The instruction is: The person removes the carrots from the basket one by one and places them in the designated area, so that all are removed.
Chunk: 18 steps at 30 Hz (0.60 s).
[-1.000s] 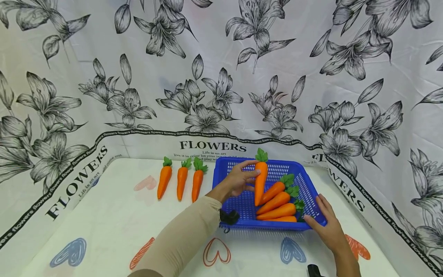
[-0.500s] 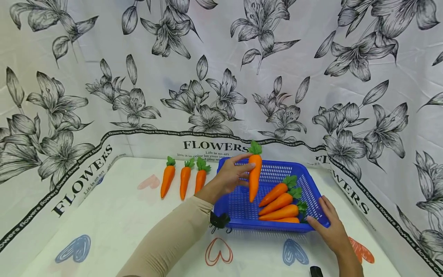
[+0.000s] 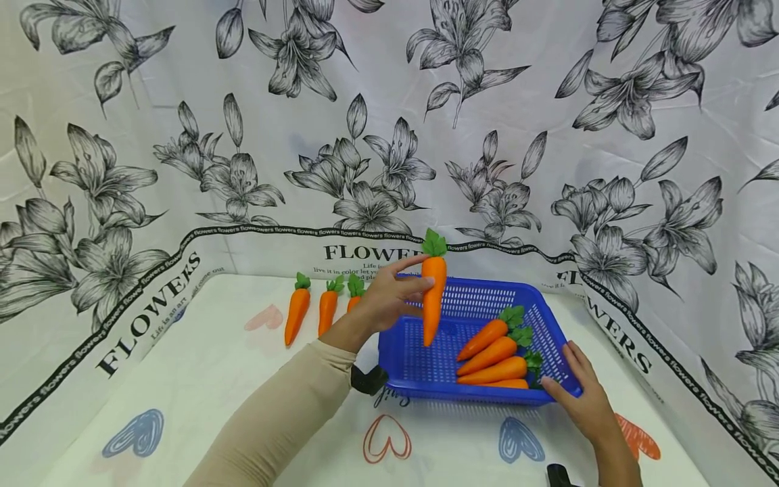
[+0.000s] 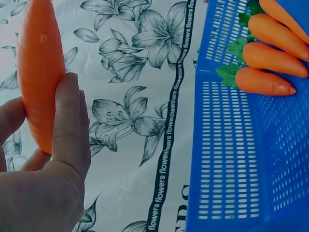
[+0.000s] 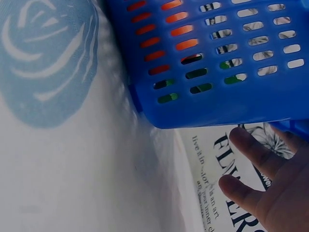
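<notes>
My left hand (image 3: pixel 389 297) pinches an orange carrot (image 3: pixel 434 291) between thumb and fingers. The carrot hangs upright above the left part of a blue plastic basket (image 3: pixel 414 368), green leaves at the top. Inside the basket's right side, several carrots (image 3: pixel 491 355) lie side by side, leaves toward the right; the left wrist view shows these carrots (image 4: pixel 273 59) too. At the basket's front right corner is my right hand (image 3: pixel 587 399), fingers extended along the outside. In the right wrist view the right hand (image 5: pixel 275 188) is close beside the basket wall (image 5: pixel 227 106), its fingers spread.
Left of the basket, a row of carrots (image 3: pixel 297 316) lies on the white heart-printed table cover (image 3: pixel 201 379); the row's rightmost carrot (image 3: pixel 355 289) is partly behind my left hand. A flower-printed curtain (image 3: pixel 389 135) rises behind and along the sides.
My left hand has lifted the carrot and carried it left, away from the other carrots in the basket. The right hand stays at the basket's corner.
</notes>
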### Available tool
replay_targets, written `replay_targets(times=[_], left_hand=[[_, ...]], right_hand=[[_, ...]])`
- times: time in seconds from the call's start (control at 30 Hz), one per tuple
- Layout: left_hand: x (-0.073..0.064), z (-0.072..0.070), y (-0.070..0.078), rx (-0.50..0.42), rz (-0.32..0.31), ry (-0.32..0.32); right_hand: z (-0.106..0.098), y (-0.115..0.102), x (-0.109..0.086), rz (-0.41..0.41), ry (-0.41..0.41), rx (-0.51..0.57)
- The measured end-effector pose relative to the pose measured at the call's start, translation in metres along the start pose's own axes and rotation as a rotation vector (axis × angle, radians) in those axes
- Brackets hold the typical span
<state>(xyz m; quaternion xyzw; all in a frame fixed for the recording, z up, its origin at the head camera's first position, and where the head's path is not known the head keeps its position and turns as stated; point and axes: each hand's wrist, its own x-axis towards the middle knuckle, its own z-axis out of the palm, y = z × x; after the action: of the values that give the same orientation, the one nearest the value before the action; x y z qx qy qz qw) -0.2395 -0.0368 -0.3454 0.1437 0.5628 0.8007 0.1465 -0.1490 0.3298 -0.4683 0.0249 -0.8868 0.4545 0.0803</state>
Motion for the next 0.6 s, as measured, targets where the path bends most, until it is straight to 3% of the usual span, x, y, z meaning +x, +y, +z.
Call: replay_targets(times=[0.4, 0.6], left_hand=[[-0.015, -0.013, 0.018, 0.016, 0.033, 0.048], [-0.022, -0.018, 0.026, 0.025, 0.057, 0.059]], right_hand=[[-0.002, -0.001, 0.001, -0.037, 0.014, 0.0], [-0.001, 0.002, 0.001, -0.014, -0.004, -0.001]])
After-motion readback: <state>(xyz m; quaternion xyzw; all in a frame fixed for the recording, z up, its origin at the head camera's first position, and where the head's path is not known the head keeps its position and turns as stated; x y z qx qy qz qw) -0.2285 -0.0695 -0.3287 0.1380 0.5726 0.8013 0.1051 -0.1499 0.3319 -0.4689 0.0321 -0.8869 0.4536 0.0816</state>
